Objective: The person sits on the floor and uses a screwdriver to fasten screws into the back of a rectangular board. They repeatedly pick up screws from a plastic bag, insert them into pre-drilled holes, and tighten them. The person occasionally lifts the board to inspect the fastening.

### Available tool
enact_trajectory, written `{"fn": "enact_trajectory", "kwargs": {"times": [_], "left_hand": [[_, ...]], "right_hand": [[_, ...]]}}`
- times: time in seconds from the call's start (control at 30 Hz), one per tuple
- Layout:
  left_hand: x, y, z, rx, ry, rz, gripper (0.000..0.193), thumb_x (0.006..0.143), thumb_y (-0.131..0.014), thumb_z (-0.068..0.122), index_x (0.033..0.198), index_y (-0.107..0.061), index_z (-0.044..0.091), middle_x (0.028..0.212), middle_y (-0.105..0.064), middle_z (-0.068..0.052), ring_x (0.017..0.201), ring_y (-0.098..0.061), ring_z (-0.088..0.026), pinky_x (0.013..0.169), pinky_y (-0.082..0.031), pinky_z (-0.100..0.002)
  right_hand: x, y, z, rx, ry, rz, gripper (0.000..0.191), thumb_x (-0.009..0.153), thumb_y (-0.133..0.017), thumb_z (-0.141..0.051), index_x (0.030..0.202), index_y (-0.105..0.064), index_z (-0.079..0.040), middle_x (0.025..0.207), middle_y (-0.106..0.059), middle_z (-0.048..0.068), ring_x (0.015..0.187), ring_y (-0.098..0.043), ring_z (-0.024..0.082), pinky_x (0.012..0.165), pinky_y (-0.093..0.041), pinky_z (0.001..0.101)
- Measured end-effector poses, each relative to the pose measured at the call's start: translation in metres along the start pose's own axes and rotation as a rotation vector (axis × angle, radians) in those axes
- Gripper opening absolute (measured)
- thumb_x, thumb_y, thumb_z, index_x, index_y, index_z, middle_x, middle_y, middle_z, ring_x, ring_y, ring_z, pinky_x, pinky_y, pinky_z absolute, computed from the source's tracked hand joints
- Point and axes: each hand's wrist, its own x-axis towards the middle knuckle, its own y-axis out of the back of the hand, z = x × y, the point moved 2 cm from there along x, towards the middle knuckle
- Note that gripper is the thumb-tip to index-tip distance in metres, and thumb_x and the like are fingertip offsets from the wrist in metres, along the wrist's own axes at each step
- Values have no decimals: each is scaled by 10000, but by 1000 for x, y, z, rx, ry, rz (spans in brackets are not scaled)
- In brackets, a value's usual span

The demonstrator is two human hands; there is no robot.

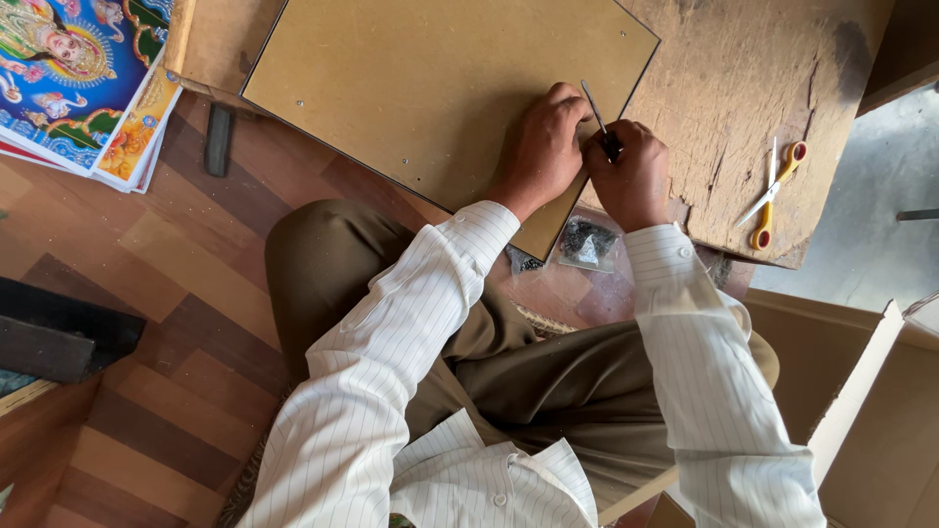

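A tan hardboard panel (430,78), the back of a picture frame, lies on a worn low wooden table (743,68). My left hand (543,147) presses on the panel near its right edge. My right hand (631,176) grips a thin metal tool with a dark handle (599,122), its tip pointing up and away at the panel's edge. Both hands touch each other at the tool. A small clear bag of dark small parts (587,242) lies on the floor just below my hands.
Yellow-handled scissors (773,191) lie on the table to the right. A stack of colourful printed pictures (83,83) sits at the upper left on the wood-pattern floor (176,293). An open cardboard box (871,411) stands at the lower right. A dark block (59,337) lies at left.
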Motion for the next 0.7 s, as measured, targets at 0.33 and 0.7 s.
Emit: {"fn": "enact_trajectory", "kwargs": {"times": [0.33, 0.7], "left_hand": [[0, 0, -3, -28, 8, 44, 124, 842, -602, -43, 918, -678, 21, 1045, -680, -113, 955, -677, -351, 824, -547, -436], [1, 2, 2, -3, -39, -17, 104, 809, -697, -22, 907, -694, 14, 1033, -664, -128, 948, -666, -340, 843, -536, -433]], "right_hand": [[3, -6, 10, 393, -152, -92, 121, 953, -665, -55, 999, -717, 44, 832, -700, 73, 746, -592, 91, 645, -489, 259], [-35, 11, 47, 540, -458, 103, 121, 948, -742, -117, 974, -736, 1, 751, -657, 3, 581, -494, 63, 499, -363, 250]]}}
